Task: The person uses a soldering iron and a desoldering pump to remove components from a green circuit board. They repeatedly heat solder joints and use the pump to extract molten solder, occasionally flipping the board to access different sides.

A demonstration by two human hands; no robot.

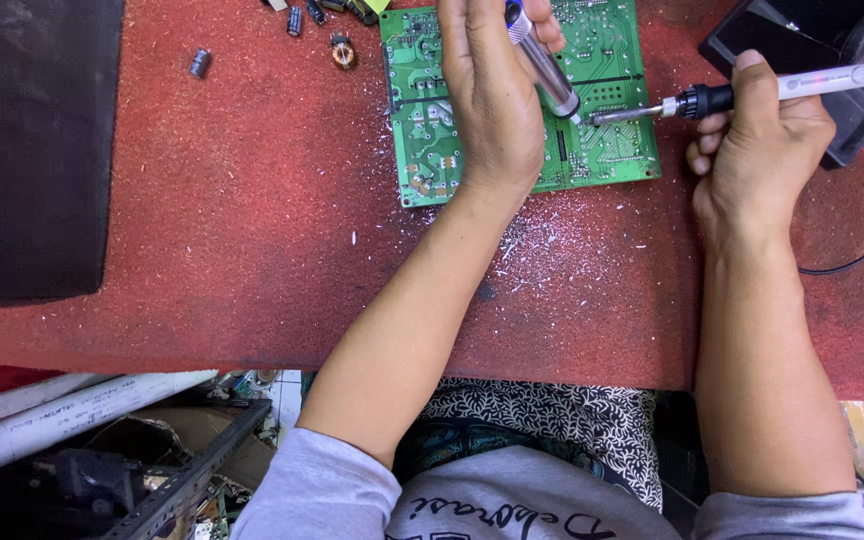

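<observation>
A green circuit board (612, 140) lies solder side up on the red table top (252, 220). My left hand (492, 100) rests on the board and grips a silver pump-style desoldering tool (544, 62), its tip pointing down at the board. My right hand (762, 150) holds a soldering iron (752, 92) with a white handle and black collar. The iron's metal tip touches the board just beside the desoldering tool's tip.
Loose capacitors (199, 63) and a small copper coil (342, 50) lie at the table's far edge. A black mat (32, 150) covers the left side. A black stand (832, 40) sits far right, with a black cable (862, 255). Solder flecks litter the surface near the board.
</observation>
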